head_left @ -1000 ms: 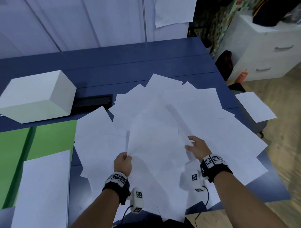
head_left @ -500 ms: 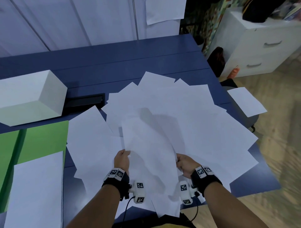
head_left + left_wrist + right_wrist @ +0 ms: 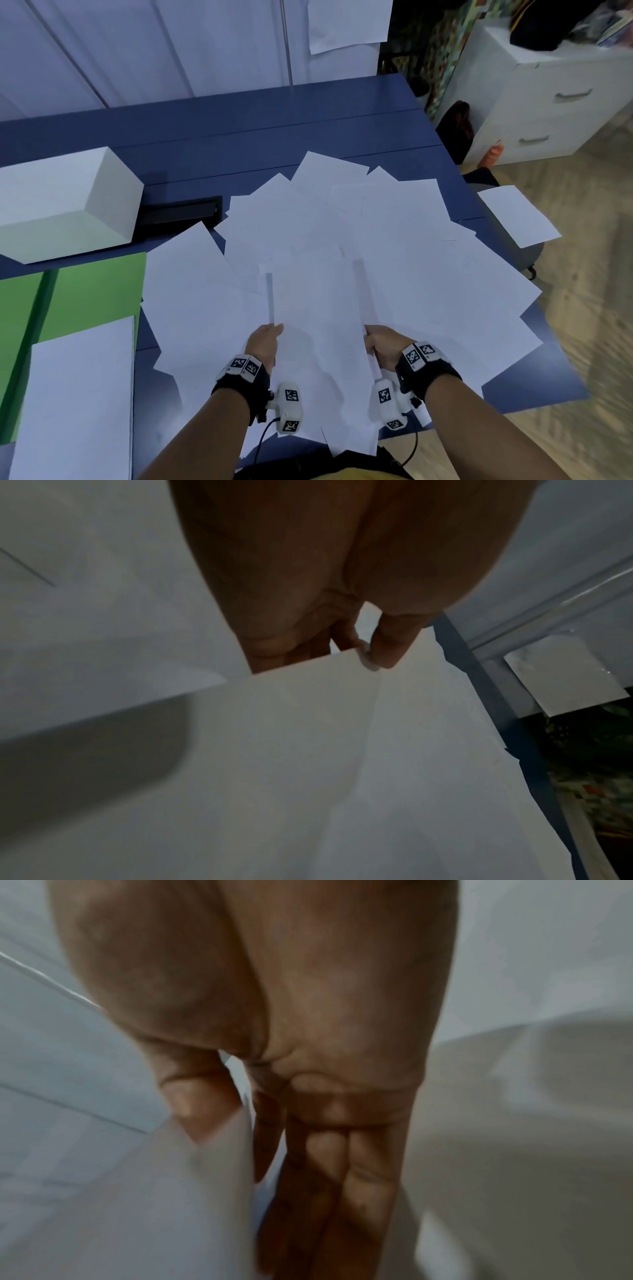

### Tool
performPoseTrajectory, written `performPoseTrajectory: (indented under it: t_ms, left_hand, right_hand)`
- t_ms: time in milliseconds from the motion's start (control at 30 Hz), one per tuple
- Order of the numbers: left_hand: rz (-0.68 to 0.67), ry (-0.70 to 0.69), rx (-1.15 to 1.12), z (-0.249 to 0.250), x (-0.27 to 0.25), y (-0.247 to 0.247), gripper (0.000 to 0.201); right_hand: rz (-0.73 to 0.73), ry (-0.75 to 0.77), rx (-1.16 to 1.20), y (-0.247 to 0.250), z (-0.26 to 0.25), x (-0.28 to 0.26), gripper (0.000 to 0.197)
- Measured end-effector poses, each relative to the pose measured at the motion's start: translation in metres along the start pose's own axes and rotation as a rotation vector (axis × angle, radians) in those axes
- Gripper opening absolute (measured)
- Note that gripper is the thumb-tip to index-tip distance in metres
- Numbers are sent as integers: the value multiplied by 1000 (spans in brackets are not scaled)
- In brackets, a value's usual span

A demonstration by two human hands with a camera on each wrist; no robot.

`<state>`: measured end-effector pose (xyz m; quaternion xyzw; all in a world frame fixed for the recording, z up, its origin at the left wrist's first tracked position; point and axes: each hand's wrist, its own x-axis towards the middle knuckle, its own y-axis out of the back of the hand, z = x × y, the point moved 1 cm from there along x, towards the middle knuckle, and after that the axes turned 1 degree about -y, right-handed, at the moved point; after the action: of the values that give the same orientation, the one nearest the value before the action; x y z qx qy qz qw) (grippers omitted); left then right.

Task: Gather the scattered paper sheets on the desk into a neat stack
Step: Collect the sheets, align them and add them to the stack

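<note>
Paper sheets (image 3: 394, 246) lie fanned over the right half of the blue table (image 3: 239, 120), overlapping at all angles from near its middle to its near and right edges, and some corners overhang both of those edges. The gathering looks barely begun. A small bundle of sheets (image 3: 318, 329) is held up between the two hands near the table's near edge, above the spread. The left hand (image 3: 265, 342) pinches the bundle's left edge between thumb and fingers, which the left wrist view shows plainly. The right hand (image 3: 382, 344) holds the right edge, thumb on one face and fingers along the other. How many sheets the bundle holds I cannot tell.

Most of the work is left, to my eye: the wide fan is still loose and unaligned. One loose sheet (image 3: 517, 216) lies off the table beyond its right edge, on what seems to be a seat. Toward the near left corner a squared white stack (image 3: 75, 404) rests partly on a green folder (image 3: 85, 294); whether the gathered sheets belong there I cannot say. A white box (image 3: 68, 202) sits at the left edge.
</note>
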<state>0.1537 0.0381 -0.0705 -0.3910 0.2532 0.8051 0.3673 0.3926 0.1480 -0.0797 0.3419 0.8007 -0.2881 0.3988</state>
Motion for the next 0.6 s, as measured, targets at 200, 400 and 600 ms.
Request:
performPoseTrajectory:
  t_ms: [200, 400, 600]
  left_hand:
    - [14, -21, 98, 0, -10, -7, 16]
    - [-8, -86, 195, 2, -17, -11, 15]
    - [55, -281, 200, 13, -22, -3, 35]
  right_hand:
    - [62, 29, 226, -2, -14, 5, 61]
    - [274, 275, -338, -8, -21, 14, 27]
    - [136, 378, -315, 2, -44, -26, 28]
